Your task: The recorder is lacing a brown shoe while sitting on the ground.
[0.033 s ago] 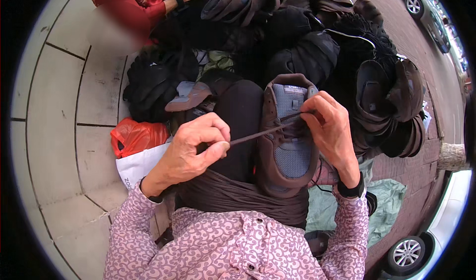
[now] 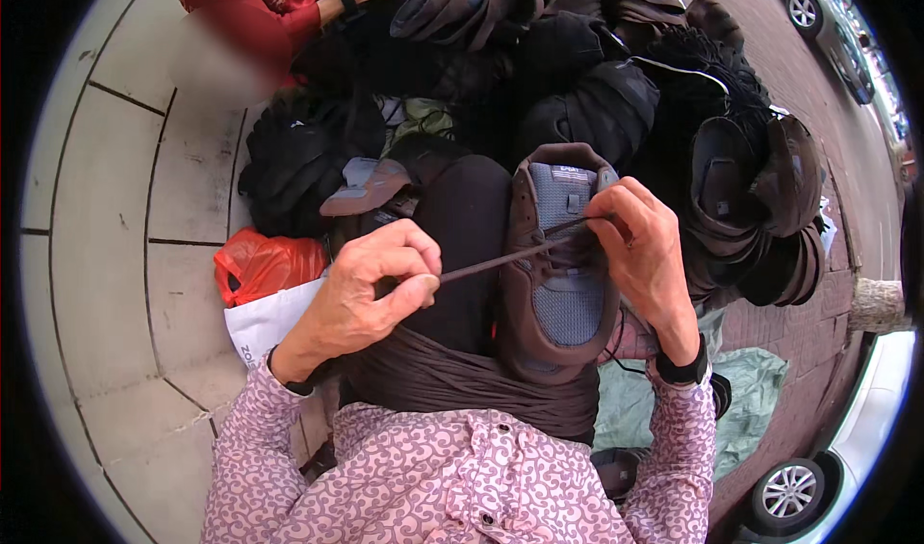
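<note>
Resting on my lap, the brown shoe (image 2: 558, 265) points toe-away; my left hand (image 2: 361, 294) pinches its lace (image 2: 500, 258) taut leftward, my right hand (image 2: 645, 250) grips the eyelets, other shoes (image 2: 741, 197) crowding beyond.

Just left of my left wrist, an orange plastic bag (image 2: 262, 263) lies crumpled on the paving, a white paper bag (image 2: 265, 321) touching it right below.

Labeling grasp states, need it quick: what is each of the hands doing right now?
Left hand: closed, pinching the brown shoelace pulled taut.
Right hand: closed on the lace at the brown shoe eyelets.
</note>
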Demonstrator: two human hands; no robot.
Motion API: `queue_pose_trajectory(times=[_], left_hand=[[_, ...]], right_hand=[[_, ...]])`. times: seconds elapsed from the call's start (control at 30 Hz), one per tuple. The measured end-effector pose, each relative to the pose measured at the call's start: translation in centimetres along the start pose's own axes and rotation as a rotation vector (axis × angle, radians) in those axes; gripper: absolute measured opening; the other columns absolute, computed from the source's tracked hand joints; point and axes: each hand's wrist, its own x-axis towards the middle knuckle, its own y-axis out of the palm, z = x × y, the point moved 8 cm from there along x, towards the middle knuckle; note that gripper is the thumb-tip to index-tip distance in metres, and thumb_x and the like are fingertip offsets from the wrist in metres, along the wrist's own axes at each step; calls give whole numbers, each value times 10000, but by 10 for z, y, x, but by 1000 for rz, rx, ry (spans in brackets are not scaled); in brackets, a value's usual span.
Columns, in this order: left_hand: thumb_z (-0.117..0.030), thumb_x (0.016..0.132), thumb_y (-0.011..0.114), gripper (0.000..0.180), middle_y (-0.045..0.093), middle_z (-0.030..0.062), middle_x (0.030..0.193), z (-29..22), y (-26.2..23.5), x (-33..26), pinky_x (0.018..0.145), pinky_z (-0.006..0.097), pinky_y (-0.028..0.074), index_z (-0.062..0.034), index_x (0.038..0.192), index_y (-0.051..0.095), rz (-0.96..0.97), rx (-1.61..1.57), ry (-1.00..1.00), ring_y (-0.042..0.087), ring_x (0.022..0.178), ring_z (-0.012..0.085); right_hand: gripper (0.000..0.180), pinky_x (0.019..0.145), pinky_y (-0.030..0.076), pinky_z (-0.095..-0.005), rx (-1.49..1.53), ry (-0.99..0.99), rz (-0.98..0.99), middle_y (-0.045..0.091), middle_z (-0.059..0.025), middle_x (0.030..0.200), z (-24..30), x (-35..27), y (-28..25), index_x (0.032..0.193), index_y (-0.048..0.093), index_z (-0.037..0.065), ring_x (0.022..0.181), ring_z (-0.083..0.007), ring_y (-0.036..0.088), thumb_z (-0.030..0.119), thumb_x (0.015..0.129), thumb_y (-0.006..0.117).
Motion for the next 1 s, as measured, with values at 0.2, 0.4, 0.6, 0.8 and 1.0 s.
queue_pose_trajectory(times=[0.2, 0.4, 0.6, 0.8, 1.0], left_hand=[[-82, 913, 601, 210, 597, 94, 944, 17, -30, -24, 699, 271, 493, 16, 727, 602, -90, -198, -177, 599, 742, 128], [-167, 972, 600, 296, 589, 94, 978, 48, -70, -58, 734, 261, 469, -4, 729, 559, -316, -452, -158, 569, 760, 111], [-246, 982, 624, 344, 563, 89, 1017, 74, -109, -81, 749, 262, 417, -42, 723, 526, -471, -527, -167, 508, 770, 106], [-280, 981, 644, 277, 509, 37, 1050, 88, -142, -97, 766, 248, 456, -87, 823, 526, -618, -551, -182, 480, 806, 80], [-255, 996, 662, 205, 649, 47, 1182, 110, -182, -130, 807, 288, 517, -64, 1070, 660, -729, -702, -140, 606, 903, 104]], right_hand=[[119, 687, 510, -392, -82, 109, -20, 609, -156, 849, -13, -12, -12, 927, 643, -12, 772, -344, 646, -59, 818, 656], [133, 668, 517, -377, -114, 114, -53, 629, -146, 843, -26, -28, -23, 936, 687, -19, 744, -321, 657, -70, 815, 662], [153, 667, 497, -387, -125, 177, -56, 591, -140, 853, -44, -43, -23, 950, 697, -3, 781, -325, 632, -67, 816, 659], [93, 606, 500, -356, -279, 339, -109, 631, -123, 730, -91, -62, -30, 941, 687, -5, 664, -273, 659, -13, 891, 609], [186, 754, 611, -351, 1050, 871, -454, 730, -122, 1008, -167, -106, -26, 1151, 649, 26, 838, -221, 736, 46, 977, 587]])
